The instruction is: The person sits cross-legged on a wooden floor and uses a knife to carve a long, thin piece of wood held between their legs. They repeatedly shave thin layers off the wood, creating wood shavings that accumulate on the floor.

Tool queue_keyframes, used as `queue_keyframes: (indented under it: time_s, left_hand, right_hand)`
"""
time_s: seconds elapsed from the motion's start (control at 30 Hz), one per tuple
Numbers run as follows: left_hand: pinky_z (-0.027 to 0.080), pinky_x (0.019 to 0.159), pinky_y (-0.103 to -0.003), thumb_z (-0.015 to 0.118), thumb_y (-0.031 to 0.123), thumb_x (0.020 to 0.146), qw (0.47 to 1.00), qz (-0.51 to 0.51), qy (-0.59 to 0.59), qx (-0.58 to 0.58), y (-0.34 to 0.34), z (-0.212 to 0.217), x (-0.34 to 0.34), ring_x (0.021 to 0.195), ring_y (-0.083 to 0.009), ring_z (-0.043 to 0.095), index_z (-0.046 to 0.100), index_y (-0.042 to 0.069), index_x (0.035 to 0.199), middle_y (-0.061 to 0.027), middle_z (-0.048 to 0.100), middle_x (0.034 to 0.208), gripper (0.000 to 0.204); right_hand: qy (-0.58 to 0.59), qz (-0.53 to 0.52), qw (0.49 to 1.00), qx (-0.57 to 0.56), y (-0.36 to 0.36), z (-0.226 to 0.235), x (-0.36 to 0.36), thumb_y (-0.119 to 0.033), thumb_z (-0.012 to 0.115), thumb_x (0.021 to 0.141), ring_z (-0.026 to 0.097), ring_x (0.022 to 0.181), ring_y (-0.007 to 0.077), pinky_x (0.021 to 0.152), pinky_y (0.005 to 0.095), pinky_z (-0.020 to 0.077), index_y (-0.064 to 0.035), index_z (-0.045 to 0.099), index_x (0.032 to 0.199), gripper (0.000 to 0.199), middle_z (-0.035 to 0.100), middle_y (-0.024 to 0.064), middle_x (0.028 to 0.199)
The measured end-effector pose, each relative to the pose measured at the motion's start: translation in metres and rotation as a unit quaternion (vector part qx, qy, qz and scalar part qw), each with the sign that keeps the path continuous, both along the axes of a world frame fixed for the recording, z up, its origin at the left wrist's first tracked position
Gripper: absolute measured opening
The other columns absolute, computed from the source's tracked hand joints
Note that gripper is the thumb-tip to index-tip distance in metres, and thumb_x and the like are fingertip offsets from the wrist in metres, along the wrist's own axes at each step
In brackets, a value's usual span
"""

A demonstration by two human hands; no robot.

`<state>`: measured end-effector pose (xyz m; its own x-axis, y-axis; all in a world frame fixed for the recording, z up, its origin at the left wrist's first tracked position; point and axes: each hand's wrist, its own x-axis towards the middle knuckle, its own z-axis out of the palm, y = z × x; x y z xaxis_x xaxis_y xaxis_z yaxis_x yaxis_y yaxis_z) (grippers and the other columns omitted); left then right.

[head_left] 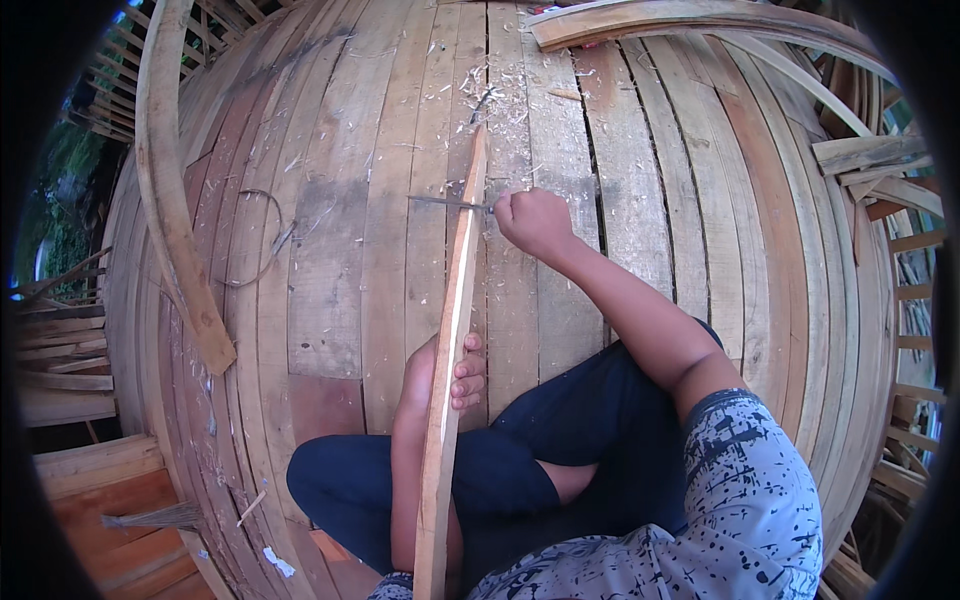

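Left hand (467, 372): fingers curl around the wooden strip (458, 300), about midway along.
Strip: slants over the sitter's crossed legs (350, 475).
Knife (433, 200): blade crosses the strip near its far tip.
Right hand (536, 222): fist clenches the knife.

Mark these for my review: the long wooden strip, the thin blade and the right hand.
Long wooden strip (449, 362): head view, on its face, about midway along.
Thin blade (434, 200): head view, on the flat part left of the strip.
Right hand (536, 222): head view, on the back of the hand.
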<state>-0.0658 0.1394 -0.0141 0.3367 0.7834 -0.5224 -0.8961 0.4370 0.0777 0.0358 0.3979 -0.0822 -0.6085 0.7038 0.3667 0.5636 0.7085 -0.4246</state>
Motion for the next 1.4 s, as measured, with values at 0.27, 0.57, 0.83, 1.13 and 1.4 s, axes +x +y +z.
queue_keyframes:
  time_s: [0.27,0.57,0.83,1.13,1.4]
  left_hand:
    - [0.037,0.033,-0.024,0.040,0.047,0.105,0.996,-0.008,0.085,-0.022,-0.009,0.013,0.006,0.039,-0.0088,0.044,0.051,0.012,0.096,0.0020,0.045,0.059,0.037]
    - [0.038,0.032,-0.025,0.036,0.048,0.106,0.994,-0.007,0.105,-0.010,-0.019,0.013,0.006,0.039,-0.0085,0.044,0.050,0.012,0.096,0.0023,0.045,0.059,0.040]
    - [0.037,0.033,-0.024,0.041,0.045,0.105,0.996,-0.017,0.083,0.003,-0.009,0.015,0.018,0.040,-0.0084,0.043,0.050,0.013,0.097,0.0021,0.045,0.059,0.034]
    - [0.038,0.034,-0.024,0.042,0.045,0.105,0.996,-0.017,0.084,-0.022,-0.015,0.018,0.017,0.040,-0.0090,0.045,0.051,0.013,0.097,0.0022,0.046,0.059,0.034]
    - [0.036,0.033,-0.023,0.042,0.042,0.105,0.994,-0.011,0.106,-0.036,-0.021,0.024,0.017,0.040,-0.0085,0.042,0.050,0.013,0.096,0.0023,0.045,0.059,0.031]
  right_hand:
    - [-0.035,0.005,0.999,-0.020,-0.012,0.021,-0.005,-0.031,0.044,0.095,0.062,0.051,0.0402,0.055,0.0503,0.0525,-0.0028,0.065,0.058,0.051,0.058,0.0200,0.052]
    - [-0.044,0.007,0.999,0.009,-0.019,0.019,-0.007,-0.032,0.045,0.095,0.062,0.049,0.0392,0.053,0.0500,0.0516,-0.0039,0.065,0.056,0.051,0.060,0.0201,0.053]
    - [0.026,-0.044,0.995,0.090,0.025,-0.001,0.011,-0.038,0.051,0.091,0.061,0.046,0.0349,0.049,0.0469,0.0504,-0.0087,0.065,0.054,0.049,0.058,0.0144,0.049]
    - [-0.039,-0.021,0.999,0.031,0.015,0.000,0.008,-0.037,0.046,0.094,0.062,0.047,0.0370,0.051,0.0469,0.0518,-0.0067,0.068,0.057,0.052,0.057,0.0166,0.048]
    - [-0.080,-0.063,0.995,-0.006,0.008,0.014,0.003,-0.036,0.042,0.095,0.067,0.058,0.0402,0.061,0.0500,0.0560,-0.0044,0.072,0.064,0.053,0.065,0.0200,0.060]
